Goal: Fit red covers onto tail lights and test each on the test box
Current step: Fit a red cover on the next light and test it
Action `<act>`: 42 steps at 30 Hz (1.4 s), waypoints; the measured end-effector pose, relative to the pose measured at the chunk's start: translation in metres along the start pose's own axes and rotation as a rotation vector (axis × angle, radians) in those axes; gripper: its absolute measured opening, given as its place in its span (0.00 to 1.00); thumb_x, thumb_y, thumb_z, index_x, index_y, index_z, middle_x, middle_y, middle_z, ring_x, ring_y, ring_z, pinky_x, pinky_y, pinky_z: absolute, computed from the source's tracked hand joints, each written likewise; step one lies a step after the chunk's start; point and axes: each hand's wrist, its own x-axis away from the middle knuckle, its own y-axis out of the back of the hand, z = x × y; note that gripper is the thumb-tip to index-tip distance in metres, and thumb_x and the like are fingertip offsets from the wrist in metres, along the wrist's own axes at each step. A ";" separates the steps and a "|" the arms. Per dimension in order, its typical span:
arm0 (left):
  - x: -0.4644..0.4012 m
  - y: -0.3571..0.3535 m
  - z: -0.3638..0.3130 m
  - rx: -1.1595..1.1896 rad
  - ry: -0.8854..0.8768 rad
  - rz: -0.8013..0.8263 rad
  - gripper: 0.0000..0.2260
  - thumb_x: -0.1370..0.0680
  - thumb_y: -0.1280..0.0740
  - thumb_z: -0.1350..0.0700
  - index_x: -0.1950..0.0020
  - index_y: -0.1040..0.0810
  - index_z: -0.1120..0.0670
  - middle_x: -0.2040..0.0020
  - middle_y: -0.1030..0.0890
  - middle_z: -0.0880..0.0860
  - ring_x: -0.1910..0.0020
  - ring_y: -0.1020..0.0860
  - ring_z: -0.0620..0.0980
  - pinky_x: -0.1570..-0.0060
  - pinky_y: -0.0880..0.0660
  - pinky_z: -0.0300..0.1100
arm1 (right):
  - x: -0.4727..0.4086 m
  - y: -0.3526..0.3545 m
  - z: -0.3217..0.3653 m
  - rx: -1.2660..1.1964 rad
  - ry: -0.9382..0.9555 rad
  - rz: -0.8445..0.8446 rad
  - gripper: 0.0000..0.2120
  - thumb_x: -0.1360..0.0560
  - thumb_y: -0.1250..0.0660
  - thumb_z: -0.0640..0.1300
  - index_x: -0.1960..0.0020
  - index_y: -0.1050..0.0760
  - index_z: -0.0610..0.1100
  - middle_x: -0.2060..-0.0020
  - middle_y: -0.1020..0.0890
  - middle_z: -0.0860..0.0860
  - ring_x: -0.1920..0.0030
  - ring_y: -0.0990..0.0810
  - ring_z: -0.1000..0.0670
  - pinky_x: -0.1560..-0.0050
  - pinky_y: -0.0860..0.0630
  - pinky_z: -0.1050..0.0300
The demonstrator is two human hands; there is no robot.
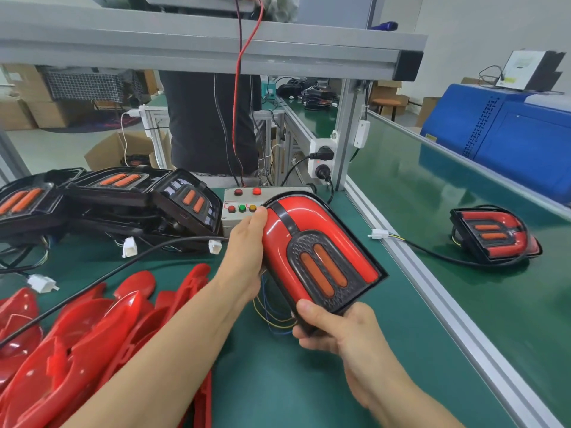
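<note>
I hold a tail light (312, 251) with its red cover on, tilted above the green table. My left hand (247, 251) grips its left edge, thumb on the red cover. My right hand (333, 325) grips its near black corner. Thin wires (272, 316) hang beneath it. The grey test box (239, 216) with red, green and yellow buttons stands just behind the light. Several loose red covers (92, 335) lie heaped at the near left. Uncovered black tail lights (123, 196) are piled at the far left.
Another covered tail light (494, 234) lies on the conveyor belt (432, 180) to the right, its cable and white plug (378, 234) reaching the aluminium rail. White plugs and black cables cross the table on the left. A person stands behind the bench. A blue machine (509, 140) sits far right.
</note>
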 end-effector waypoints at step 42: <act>-0.008 -0.024 -0.002 -0.477 0.065 0.429 0.11 0.19 0.43 0.46 0.46 0.22 0.47 0.41 0.22 0.44 0.36 0.27 0.44 0.36 0.34 0.45 | -0.022 0.030 0.060 -0.729 0.390 0.038 0.27 0.46 0.23 0.63 0.52 0.14 0.50 0.49 0.14 0.49 0.48 0.16 0.49 0.48 0.19 0.48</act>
